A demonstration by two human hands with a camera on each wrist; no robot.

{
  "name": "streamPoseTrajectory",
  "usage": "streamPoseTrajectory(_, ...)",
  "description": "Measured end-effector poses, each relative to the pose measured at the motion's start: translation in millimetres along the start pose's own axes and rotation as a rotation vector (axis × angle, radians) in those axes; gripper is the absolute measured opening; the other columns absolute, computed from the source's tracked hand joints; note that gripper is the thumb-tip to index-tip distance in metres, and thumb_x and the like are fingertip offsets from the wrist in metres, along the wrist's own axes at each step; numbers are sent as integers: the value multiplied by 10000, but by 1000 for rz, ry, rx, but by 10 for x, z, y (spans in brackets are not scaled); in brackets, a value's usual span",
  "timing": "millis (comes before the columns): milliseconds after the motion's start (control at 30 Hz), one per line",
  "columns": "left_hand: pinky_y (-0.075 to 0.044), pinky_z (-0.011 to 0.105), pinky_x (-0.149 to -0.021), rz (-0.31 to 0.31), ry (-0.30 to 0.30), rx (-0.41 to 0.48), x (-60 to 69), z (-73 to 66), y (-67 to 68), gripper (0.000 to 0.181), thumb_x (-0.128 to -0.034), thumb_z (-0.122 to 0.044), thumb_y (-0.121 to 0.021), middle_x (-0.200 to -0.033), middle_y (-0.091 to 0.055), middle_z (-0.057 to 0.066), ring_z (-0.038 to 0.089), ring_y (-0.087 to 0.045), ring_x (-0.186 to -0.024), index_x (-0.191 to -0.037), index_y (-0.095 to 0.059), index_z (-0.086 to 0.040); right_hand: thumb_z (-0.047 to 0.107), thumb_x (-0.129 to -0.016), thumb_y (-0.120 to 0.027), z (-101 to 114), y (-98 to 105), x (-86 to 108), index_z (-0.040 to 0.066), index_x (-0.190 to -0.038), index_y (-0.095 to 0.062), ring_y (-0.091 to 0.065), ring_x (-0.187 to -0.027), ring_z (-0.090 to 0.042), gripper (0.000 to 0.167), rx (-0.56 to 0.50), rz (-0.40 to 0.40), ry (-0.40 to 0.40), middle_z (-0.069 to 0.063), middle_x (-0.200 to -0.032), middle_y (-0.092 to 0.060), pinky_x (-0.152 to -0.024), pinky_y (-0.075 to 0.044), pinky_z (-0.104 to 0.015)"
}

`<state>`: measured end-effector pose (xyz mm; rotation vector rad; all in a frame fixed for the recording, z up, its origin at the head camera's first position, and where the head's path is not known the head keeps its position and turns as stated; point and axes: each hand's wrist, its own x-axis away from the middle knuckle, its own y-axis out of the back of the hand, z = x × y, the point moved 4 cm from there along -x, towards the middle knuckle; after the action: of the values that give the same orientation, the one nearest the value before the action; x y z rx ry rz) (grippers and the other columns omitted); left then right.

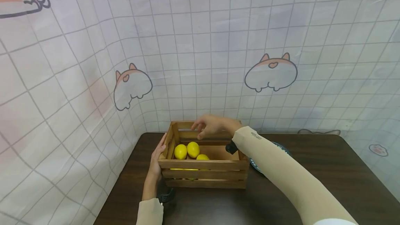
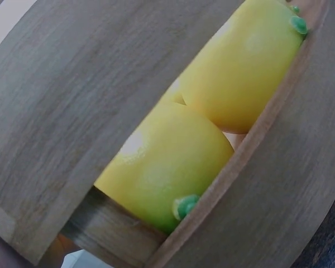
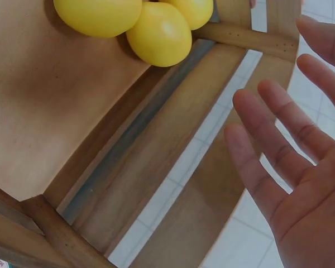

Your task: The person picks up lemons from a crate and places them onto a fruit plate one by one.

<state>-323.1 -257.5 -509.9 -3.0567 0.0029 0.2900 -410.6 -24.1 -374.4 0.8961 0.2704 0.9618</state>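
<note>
A wooden slatted crate [image 1: 203, 164] stands on the dark table. Inside, toward its left end, lie several yellow lemons [image 1: 193, 149]; two with green stem ends show through a gap between slats as a lemon [image 2: 167, 159] and one above it. My left hand [image 1: 156, 159] rests along the outside of the crate's left wall, fingers extended. Over the crate's back half hovers my right hand [image 1: 210, 126], holding nothing. In the right wrist view that hand [image 3: 307, 173] has spread, loosely bent fingers, apart from the lemons [image 3: 159, 36]. The crate's right part shows bare floor.
A blue plate [image 1: 257, 166] with white lettering lies right of the crate, partly hidden by my right forearm. The brown table [image 1: 325, 169] extends to the right. A white grid-patterned cloth [image 1: 212, 89] with cartoon animals hangs close behind the table and along its left.
</note>
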Motion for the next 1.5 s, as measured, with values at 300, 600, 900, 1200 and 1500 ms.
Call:
streamPoseTrajectory(300,-119,698,-1223,1,-11,-5,20,-6,-10,590,-1059,-354,-365,-1720,-180,7,340,-155,-1578,-1639,-275,-286,223,-947,-736,-104,-151,-87,239,-1390,-626,-546,-1254,-263,457,-76,18,-62,-98,-1326,-619,-1077,-472,-499)
streamPoseTrajectory(600,-125,675,-1236,-7,-21,-14,2,-2,-8,568,-1067,-348,-361,-1715,-193,-19,318,-160,-1582,-1630,-295,-306,200,-946,-727,-189,-265,-207,191,-1434,-600,-558,-1280,-288,504,-73,76,-81,-157,-1407,-594,-1058,-499,-490)
streamPoseTrajectory(900,-103,702,-1223,-11,-21,-13,14,-17,-2,599,-1059,-354,-366,-1721,-174,6,334,-129,-1587,-1642,-269,-256,204,-967,-707,-237,-383,-266,221,-1447,-587,-598,-1234,-306,495,-48,143,-110,-214,-1421,-584,-1033,-517,-477)
streamPoseTrajectory(1200,-109,685,-1233,-17,-27,-25,-19,-1,-19,595,-1062,-360,-369,-1717,-193,-8,316,-139,-1588,-1639,-279,-247,212,-953,-711,-317,-454,-347,203,-1488,-546,-552,-1319,-328,560,11,161,-145,-184,-1442,-581,-1083,-486,-490)
streamPoseTrajectory(1500,-94,718,-1215,-2,-31,-8,12,-12,-8,578,-1060,-341,-361,-1723,-167,17,342,-121,-1587,-1632,-291,-292,221,-954,-700,-351,-542,-434,169,-1550,-465,-513,-1386,-321,643,28,204,-170,-149,-1528,-517,-1124,-452,-516)
